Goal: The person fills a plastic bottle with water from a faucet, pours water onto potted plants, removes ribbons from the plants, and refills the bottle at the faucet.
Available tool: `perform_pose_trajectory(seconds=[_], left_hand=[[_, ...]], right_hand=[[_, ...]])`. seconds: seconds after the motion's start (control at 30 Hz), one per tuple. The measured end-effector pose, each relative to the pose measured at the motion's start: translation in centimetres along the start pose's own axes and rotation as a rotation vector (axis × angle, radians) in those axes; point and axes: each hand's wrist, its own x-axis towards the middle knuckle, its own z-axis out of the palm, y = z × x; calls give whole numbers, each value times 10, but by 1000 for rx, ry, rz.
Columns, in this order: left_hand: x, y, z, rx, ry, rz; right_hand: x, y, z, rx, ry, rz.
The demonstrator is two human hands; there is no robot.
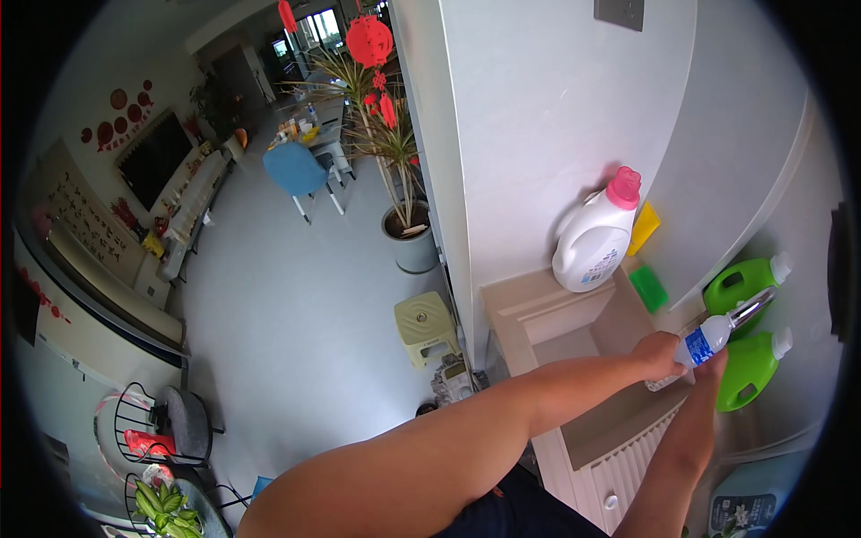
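Observation:
A clear plastic bottle [696, 348] with a blue label is tilted over the sink, its upper end close to the chrome faucet [752, 308]. My left hand [659, 355] is closed around the lower part of the bottle. On the bottle's other side, my right hand [712, 366] grips it near the label, with most of its fingers hidden. Below both hands lies the beige sink [574, 439] with a ribbed washboard [644, 462]. Two green jugs [752, 372] with white caps stand just beyond the faucet.
A white detergent bottle [595, 238] with a pink cap stands on the sink's rim, beside a green sponge [648, 289] and a yellow cloth-like piece [644, 228]. A wall edge [453, 179] separates the sink from a room with a stool [425, 325] and a potted plant [412, 247].

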Motion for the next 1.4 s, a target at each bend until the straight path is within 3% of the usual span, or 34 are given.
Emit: perform_pose_trajectory(seconds=[0.27, 0.37, 0.43, 0.5, 0.57, 0.63, 0.67, 0.73, 0.77, 0.83, 0.87, 1.0, 1.07, 1.13, 1.17, 1.2, 1.27, 1.33, 1.4], left_hand=[[-2, -4, 3, -17, 17, -16], [-6, -16, 7, -19, 22, -25], [-14, -26, 7, -11, -2, -35], [-22, -40, 9, -2, -25, -44], [-33, -54, 14, -98, 26, 29], [-55, -43, -11, -128, -7, -21], [-68, -37, -20, -155, -32, -74], [-74, -43, -32, -155, -50, -9], [-79, -45, -35, -157, -60, 33], [-93, -36, -44, -169, -34, 21], [-99, -29, -49, -170, -3, 12], [-111, -15, -58, -250, -95, 109], [-120, -9, -50, -162, -20, 115], [-124, -4, -50, -151, -94, 86], [-135, 15, -57, -88, -128, 78], [-137, 6, -46, -234, -131, 210], [-144, 18, -47, -357, -287, 325], [-156, 18, -39, -460, -398, 330], [-177, 20, -43, -285, -369, 396]], right_hand=[[1, 6, 0, 2, 30, -113], [-11, 10, 4, -61, 152, -213], [-30, 19, 1, 65, 555, -259], [-86, 34, 51, 181, 558, -231], [-127, 53, 61, 491, 49, -242], [-120, 106, 33, 78, 53, -62], [-137, 106, 37, 75, 72, -70], [-160, 106, 77, -1536, 81, -274], [-174, 102, 95, -1541, 91, -275], [-207, 97, 120, -584, -26, -239], [-218, 108, 119, -604, -112, -271], [-257, 117, 213, -497, -21, -250], [-252, 137, 198, -708, -11, -506], [-253, 148, 192, -948, 192, -637], [-265, 154, 191, -884, 320, -579], [-274, 149, 204, -972, 438, -633], [-292, 137, 203, -823, 478, -597], [-324, 106, 215, -979, 589, -679], [-360, 91, 216, -967, 678, -700]])
